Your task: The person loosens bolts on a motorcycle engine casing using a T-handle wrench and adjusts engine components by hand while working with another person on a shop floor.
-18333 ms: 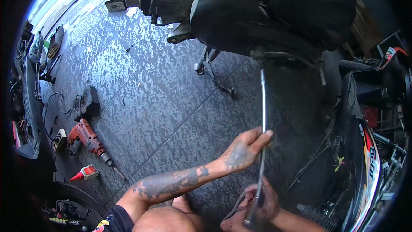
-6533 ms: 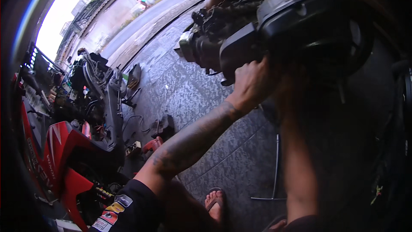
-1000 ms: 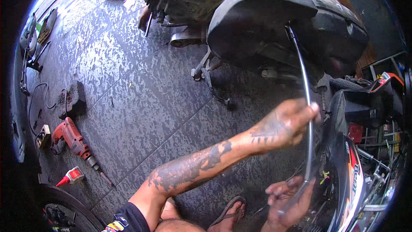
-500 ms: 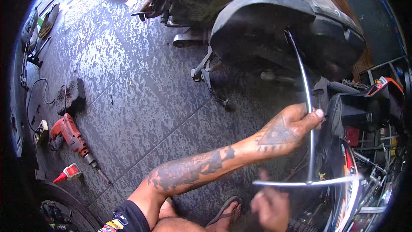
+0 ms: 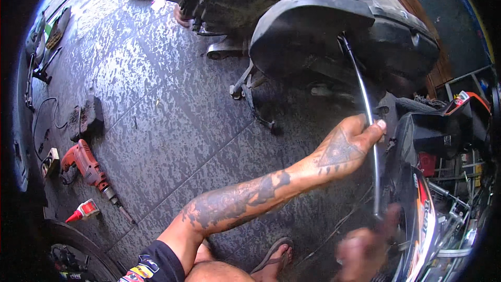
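Observation:
A T-handle wrench (image 5: 366,96) with a long chrome shaft runs from the dark underside of a scooter's black cover (image 5: 308,26) back toward me. Its far tip reaches a recess in that cover. My left hand (image 5: 350,143) is closed around the middle of the shaft, thumb lying over it. At the near end of the shaft, my right hand (image 5: 365,245) is smeared by motion, its fingers close to the handle. The crossbar cannot be made out there, and whether this hand touches it is unclear.
A red power drill (image 5: 91,167) and a red-capped bottle (image 5: 83,211) lie on the floor at left, near a tyre (image 5: 78,248). Another person's hand (image 5: 181,16) shows beside the engine. At right stand a black-orange body panel (image 5: 422,214) and a tool rack (image 5: 459,177).
My right hand has moved right and turned near the handle. The crossbar, plain before, no longer shows clearly. My left hand still grips the shaft. Another person's hand now shows beside the engine.

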A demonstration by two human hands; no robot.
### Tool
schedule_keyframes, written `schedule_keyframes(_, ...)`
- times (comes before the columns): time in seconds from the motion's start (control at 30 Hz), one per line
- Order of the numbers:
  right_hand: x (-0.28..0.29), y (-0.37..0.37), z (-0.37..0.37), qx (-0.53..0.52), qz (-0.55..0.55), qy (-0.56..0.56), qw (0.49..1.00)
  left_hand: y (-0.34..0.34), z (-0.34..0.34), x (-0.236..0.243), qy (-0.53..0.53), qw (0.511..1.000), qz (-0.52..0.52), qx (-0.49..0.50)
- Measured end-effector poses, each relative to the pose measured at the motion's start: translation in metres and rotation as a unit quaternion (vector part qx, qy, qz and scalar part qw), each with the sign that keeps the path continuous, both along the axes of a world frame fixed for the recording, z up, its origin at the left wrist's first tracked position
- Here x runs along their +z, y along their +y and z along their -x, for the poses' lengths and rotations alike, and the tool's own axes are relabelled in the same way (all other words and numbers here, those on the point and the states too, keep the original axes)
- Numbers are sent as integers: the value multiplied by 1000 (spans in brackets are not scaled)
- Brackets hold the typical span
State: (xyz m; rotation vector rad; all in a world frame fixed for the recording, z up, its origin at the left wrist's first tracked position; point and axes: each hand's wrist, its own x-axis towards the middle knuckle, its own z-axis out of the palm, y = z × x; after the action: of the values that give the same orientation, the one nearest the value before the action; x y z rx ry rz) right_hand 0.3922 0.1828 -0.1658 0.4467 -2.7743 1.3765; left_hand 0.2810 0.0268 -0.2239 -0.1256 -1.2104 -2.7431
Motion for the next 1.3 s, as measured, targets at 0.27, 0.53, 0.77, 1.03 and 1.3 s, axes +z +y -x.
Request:
schedule_keyframes(0.27, -22, 18, 30, 30, -105, 83, 990, -14, -7, 1, -23, 999, 28, 14)
schedule_keyframes(0.53, -44, -3, 15, -41, 180, -95, 978, -8, -29, -3, 42, 989, -11, -144)
schedule_keyframes(0.77, -19, -4, 9, 37, 218, -84, 972, 1, -34, 1, 51, 987, -41, -144)
schedule_keyframes(1.03, -33, 41, 45, -190, -12, 42, 981, 0, -30, 3, 11, 996, 31, -84)
schedule_keyframes(1.3, -10, 42, 23, 181, 175, -103, 962, 1, -20, 0, -13, 996, 77, -52)
